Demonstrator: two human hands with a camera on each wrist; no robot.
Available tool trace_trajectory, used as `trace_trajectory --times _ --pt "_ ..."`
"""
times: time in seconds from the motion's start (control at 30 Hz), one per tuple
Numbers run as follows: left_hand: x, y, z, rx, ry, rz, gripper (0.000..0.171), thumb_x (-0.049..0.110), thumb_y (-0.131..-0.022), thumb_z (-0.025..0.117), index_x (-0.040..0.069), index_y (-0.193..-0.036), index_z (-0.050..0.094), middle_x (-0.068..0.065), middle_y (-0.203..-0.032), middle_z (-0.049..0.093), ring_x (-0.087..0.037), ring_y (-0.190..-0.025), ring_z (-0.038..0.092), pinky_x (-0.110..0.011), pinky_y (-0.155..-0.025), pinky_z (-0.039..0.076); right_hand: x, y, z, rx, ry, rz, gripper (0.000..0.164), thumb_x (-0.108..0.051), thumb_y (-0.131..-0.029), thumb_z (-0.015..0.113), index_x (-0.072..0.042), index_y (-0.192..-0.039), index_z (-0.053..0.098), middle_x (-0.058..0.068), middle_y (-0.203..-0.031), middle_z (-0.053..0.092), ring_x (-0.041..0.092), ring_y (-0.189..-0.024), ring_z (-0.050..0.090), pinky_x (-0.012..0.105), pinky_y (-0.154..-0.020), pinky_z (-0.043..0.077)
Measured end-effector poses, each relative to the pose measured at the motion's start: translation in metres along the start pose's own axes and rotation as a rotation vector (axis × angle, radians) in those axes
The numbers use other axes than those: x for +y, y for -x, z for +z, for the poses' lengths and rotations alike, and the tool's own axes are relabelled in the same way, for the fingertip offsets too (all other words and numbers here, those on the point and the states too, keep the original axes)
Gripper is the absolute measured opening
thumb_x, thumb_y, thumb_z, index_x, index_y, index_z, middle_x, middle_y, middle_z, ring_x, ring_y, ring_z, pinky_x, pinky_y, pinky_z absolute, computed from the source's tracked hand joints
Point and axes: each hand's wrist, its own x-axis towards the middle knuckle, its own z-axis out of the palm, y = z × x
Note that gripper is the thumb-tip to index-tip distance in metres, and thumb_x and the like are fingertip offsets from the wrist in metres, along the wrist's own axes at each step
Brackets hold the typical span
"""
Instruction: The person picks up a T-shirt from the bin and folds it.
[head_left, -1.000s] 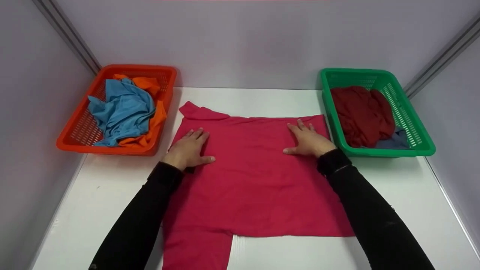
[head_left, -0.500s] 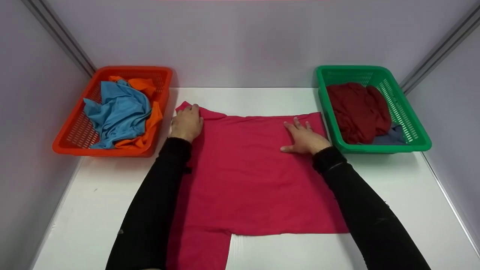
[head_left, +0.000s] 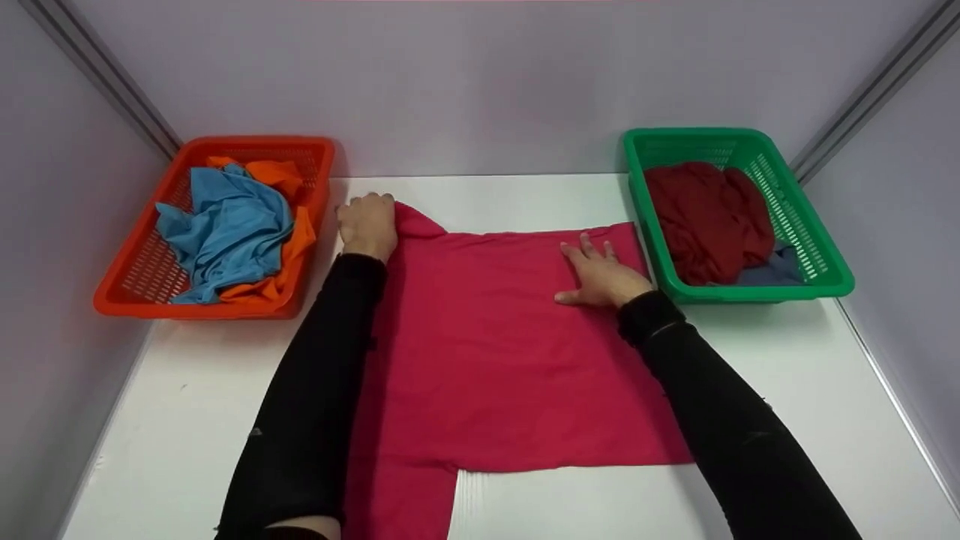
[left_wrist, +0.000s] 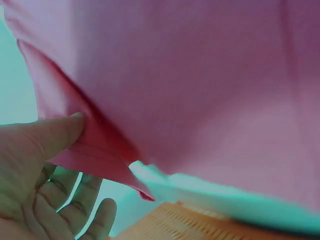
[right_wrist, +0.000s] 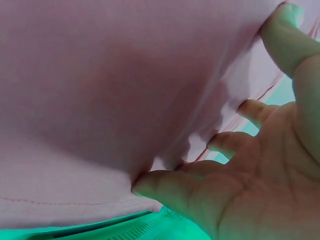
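A red shirt (head_left: 495, 345) lies spread on the white table, one part running off the near left edge of the head view. My left hand (head_left: 367, 225) is at its far left corner. In the left wrist view, thumb (left_wrist: 65, 131) and fingers pinch a raised flap (left_wrist: 95, 155) of the cloth, with the thumb on top. My right hand (head_left: 602, 277) rests on the far right part of the shirt, fingers spread. Seen from the right wrist, its fingertips (right_wrist: 145, 185) touch the cloth and hold nothing.
Left of the shirt, an orange-red basket (head_left: 120, 307) holds blue and orange clothes (head_left: 236, 217). A green basket (head_left: 847, 283) with dark red and grey-blue clothes (head_left: 705, 221) stands close to the shirt's right edge. Grey walls (head_left: 480, 90) enclose the back and sides.
My left hand has moved from lying flat on the shirt's left side up to its far left corner and now pinches the cloth there. The right hand has stayed on the cloth.
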Motion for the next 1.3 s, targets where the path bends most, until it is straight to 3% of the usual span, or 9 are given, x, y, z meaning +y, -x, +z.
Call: trace_trajectory --times 0.27,0.43,0.57,0.7,0.83,0.9,1.03,1.13,1.3 --pt "0.013 -0.012 -0.015 0.078 -0.062 0.003 0.038 0.006 -0.106 0.043 0.011 -0.133 0.069 -0.021 -0.131 0.062 -0.043 -0.127 0.058 -0.056 -0.103 0.053 0.0 0.001 0.001 0.002 0.0 -0.001 0.102 -0.053 -0.098 0.07 -0.016 -0.171 0.009 0.023 -0.178 -0.004 0.059 -0.162 -0.002 0.076 -0.121 0.031" --pt "0.02 -0.014 -0.012 0.141 0.026 0.009 0.03 0.015 -0.105 0.05 0.009 -0.127 0.07 -0.019 -0.125 0.071 -0.044 -0.118 0.069 -0.06 -0.097 0.056 0.0 -0.001 0.0 -0.007 -0.002 0.004 0.103 -0.054 -0.098 0.069 -0.016 -0.171 0.008 0.022 -0.178 -0.005 0.059 -0.162 -0.003 0.076 -0.122 0.029" --pt "0.025 -0.012 -0.006 0.142 0.094 0.027 0.037 0.02 -0.106 0.052 0.009 -0.141 0.06 -0.019 -0.133 0.071 -0.044 -0.116 0.072 -0.064 -0.093 0.059 0.0 -0.001 0.0 -0.01 -0.006 0.005 0.103 -0.055 -0.097 0.069 -0.017 -0.171 0.008 0.022 -0.178 -0.005 0.059 -0.161 -0.003 0.077 -0.121 0.028" --pt "0.027 -0.004 -0.001 0.082 0.118 0.046 0.045 0.02 -0.108 0.047 0.007 -0.151 0.049 -0.022 -0.135 0.069 -0.044 -0.115 0.073 -0.065 -0.09 0.06 0.0 0.0 0.0 -0.007 -0.003 0.004 0.103 -0.054 -0.097 0.069 -0.017 -0.171 0.008 0.022 -0.178 -0.005 0.058 -0.162 -0.003 0.078 -0.121 0.029" --pt "0.028 0.01 0.001 -0.063 0.147 0.078 0.048 0.025 -0.108 0.051 0.003 -0.151 0.048 -0.024 -0.135 0.067 -0.042 -0.124 0.069 -0.063 -0.096 0.06 -0.001 0.0 0.0 -0.009 0.001 0.003 0.103 -0.054 -0.098 0.069 -0.016 -0.171 0.008 0.023 -0.178 -0.005 0.058 -0.162 -0.003 0.077 -0.121 0.029" --pt "0.028 0.019 0.002 -0.171 0.179 0.098 0.056 0.03 -0.107 0.054 0.002 -0.155 0.043 -0.025 -0.147 0.059 -0.041 -0.138 0.06 -0.062 -0.108 0.055 -0.001 0.0 -0.001 -0.016 0.0 0.006 0.103 -0.054 -0.098 0.069 -0.015 -0.171 0.007 0.023 -0.178 -0.006 0.058 -0.162 -0.004 0.076 -0.122 0.029" --pt "0.027 0.031 0.004 -0.363 0.238 0.112 0.078 0.043 -0.106 0.055 0.007 -0.168 0.023 -0.023 -0.175 0.024 -0.046 -0.163 0.023 -0.07 -0.126 0.03 -0.001 0.0 -0.003 -0.018 0.0 0.009 0.102 -0.053 -0.098 0.068 -0.015 -0.171 0.007 0.023 -0.178 -0.006 0.059 -0.162 -0.003 0.076 -0.121 0.03" --pt "0.025 0.036 0.008 -0.405 0.242 0.117 0.084 0.049 -0.105 0.054 0.012 -0.17 0.015 -0.021 -0.179 0.008 -0.048 -0.166 0.006 -0.075 -0.127 0.021 -0.001 0.0 -0.003 -0.004 0.006 0.004 0.102 -0.053 -0.098 0.069 -0.015 -0.171 0.009 0.024 -0.178 -0.005 0.06 -0.161 -0.002 0.076 -0.12 0.032" --pt "0.02 0.044 0.014 -0.385 0.248 0.126 0.083 0.05 -0.107 0.052 0.013 -0.17 0.015 -0.02 -0.179 0.007 -0.047 -0.166 0.005 -0.074 -0.128 0.019 0.002 0.0 0.0 0.008 0.003 0.009 0.104 -0.053 -0.096 0.071 -0.017 -0.171 0.009 0.023 -0.178 -0.003 0.059 -0.162 -0.001 0.078 -0.121 0.029"
